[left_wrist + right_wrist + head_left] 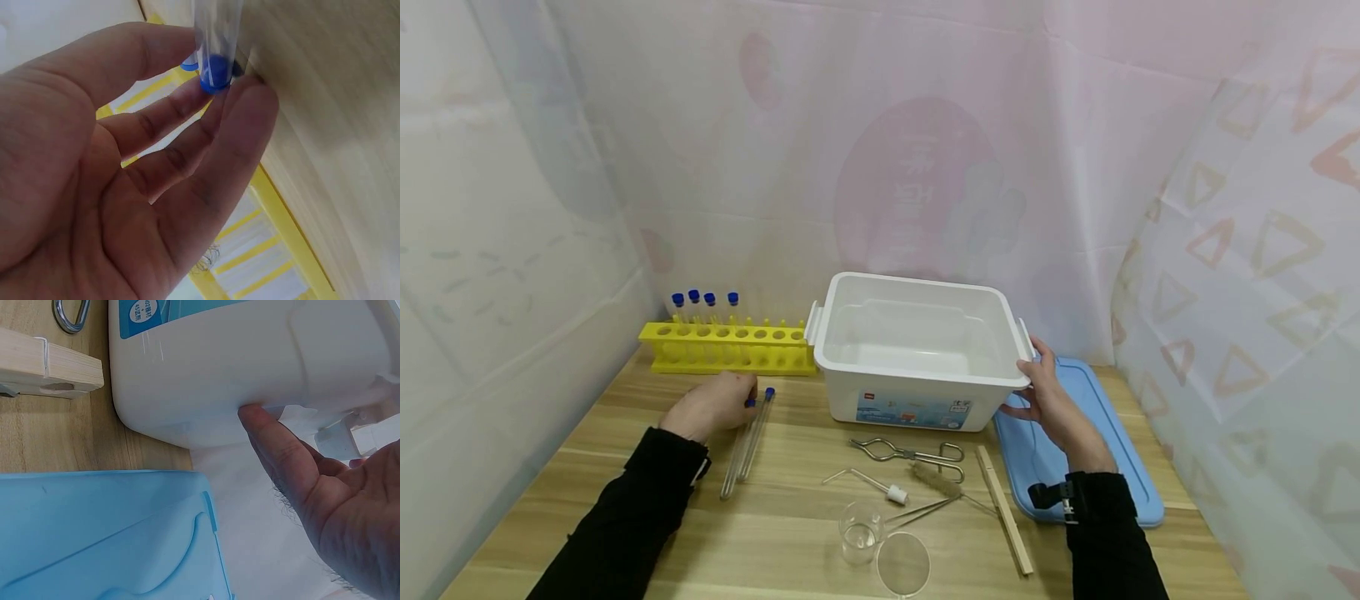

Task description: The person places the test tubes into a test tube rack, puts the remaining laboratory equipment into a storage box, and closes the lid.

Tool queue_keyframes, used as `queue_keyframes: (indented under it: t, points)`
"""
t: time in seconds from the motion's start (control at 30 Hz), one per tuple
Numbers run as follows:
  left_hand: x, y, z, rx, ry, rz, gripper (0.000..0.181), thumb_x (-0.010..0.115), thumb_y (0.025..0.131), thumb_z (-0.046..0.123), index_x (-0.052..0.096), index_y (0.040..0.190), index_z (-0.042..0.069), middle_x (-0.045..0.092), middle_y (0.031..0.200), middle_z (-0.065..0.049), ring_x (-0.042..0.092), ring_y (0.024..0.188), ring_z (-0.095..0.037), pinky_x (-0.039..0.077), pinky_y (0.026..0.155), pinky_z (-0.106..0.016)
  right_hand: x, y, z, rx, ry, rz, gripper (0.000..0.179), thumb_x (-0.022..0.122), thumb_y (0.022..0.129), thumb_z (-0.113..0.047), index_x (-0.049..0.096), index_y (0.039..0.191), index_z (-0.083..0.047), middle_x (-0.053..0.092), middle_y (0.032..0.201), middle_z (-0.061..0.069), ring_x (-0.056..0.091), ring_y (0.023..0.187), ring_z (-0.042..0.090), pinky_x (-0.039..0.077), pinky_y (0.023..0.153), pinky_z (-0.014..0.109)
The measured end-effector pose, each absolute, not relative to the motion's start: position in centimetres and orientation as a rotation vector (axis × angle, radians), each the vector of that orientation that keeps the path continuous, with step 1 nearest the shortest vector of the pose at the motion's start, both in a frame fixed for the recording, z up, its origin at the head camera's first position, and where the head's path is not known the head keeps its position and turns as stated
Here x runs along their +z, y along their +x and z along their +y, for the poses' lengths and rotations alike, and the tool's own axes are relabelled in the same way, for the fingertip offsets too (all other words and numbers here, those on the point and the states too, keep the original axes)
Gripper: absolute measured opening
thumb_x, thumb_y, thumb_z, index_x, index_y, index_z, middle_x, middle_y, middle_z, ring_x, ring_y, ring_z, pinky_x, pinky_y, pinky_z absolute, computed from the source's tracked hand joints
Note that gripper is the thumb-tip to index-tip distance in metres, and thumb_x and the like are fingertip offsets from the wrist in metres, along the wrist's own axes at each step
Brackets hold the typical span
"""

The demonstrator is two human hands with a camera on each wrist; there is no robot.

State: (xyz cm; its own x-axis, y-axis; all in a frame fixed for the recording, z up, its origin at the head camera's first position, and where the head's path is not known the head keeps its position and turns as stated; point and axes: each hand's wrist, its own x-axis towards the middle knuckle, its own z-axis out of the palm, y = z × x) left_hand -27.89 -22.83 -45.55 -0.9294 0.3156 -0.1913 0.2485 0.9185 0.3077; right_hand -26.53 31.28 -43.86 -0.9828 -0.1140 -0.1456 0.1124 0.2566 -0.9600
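My left hand has its thumb and fingers round the blue-capped end of a glass test tube lying on the table. Beside it lies another capped test tube. Behind that hand stands a yellow test tube rack, with several blue-capped tubes upright in its left part. My right hand grips the right end of a white plastic storage box, by the rim and handle. In the right wrist view the thumb presses the box's side, while the other fingers are mostly hidden.
A blue lid lies under my right forearm. In front of the box are crucible tongs, a bent tube with a white stopper, a brush, tweezers, a beaker, a round glass piece and a wooden clamp.
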Motion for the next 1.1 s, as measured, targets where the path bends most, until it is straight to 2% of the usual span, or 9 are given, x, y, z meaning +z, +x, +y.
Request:
queue_keyframes:
  t: [0.33,0.53,0.73,0.93,1.1]
  points:
    - [-45.8,-28.1,-23.0,0.484,0.365,2.812,0.015,0.074,0.112,0.013,0.068,0.110,0.000,0.069,0.094,-0.011,0.060,0.079,-0.022,0.050,0.070,-0.033,-43.9,-26.5,31.2,-1.818,0.010,2.330,0.087,0.044,0.123,-0.054,-0.017,0.184,-0.042,0.023,0.192,0.023,0.046,0.171,0.053,0.059,0.124,0.069]
    - [-45.7,-28.2,-23.0,0.569,0.358,2.812,0.014,0.072,0.113,0.011,0.066,0.111,-0.002,0.069,0.094,-0.012,0.060,0.079,-0.022,0.050,0.069,-0.033,-43.9,-26.6,31.3,-1.812,0.002,2.331,0.087,0.044,0.123,-0.054,-0.018,0.184,-0.043,0.023,0.192,0.023,0.046,0.172,0.053,0.058,0.124,0.070]
    - [-45.5,-28.1,-23.1,0.606,0.373,2.844,0.018,0.071,0.114,0.010,0.067,0.122,-0.006,0.071,0.100,-0.014,0.062,0.082,-0.022,0.053,0.069,-0.034,-44.0,-26.7,31.3,-1.812,0.004,2.329,0.087,0.043,0.123,-0.053,-0.018,0.184,-0.043,0.022,0.192,0.024,0.046,0.171,0.053,0.059,0.124,0.070]
    - [-45.0,-28.1,-23.0,0.644,0.359,2.869,0.029,0.071,0.113,0.008,0.066,0.137,-0.008,0.077,0.116,-0.023,0.068,0.088,-0.024,0.059,0.073,-0.036,-43.9,-26.6,31.3,-1.813,0.008,2.324,0.087,0.042,0.123,-0.054,-0.018,0.184,-0.042,0.021,0.192,0.024,0.046,0.171,0.054,0.059,0.124,0.068]
    - [-44.6,-28.2,-22.9,0.669,0.382,2.931,0.031,0.071,0.113,0.008,0.066,0.139,-0.008,0.079,0.118,-0.023,0.069,0.090,-0.023,0.060,0.074,-0.036,-43.9,-26.5,31.3,-1.808,-0.006,2.329,0.087,0.042,0.123,-0.056,-0.018,0.184,-0.042,0.021,0.192,0.024,0.046,0.171,0.054,0.059,0.124,0.069]
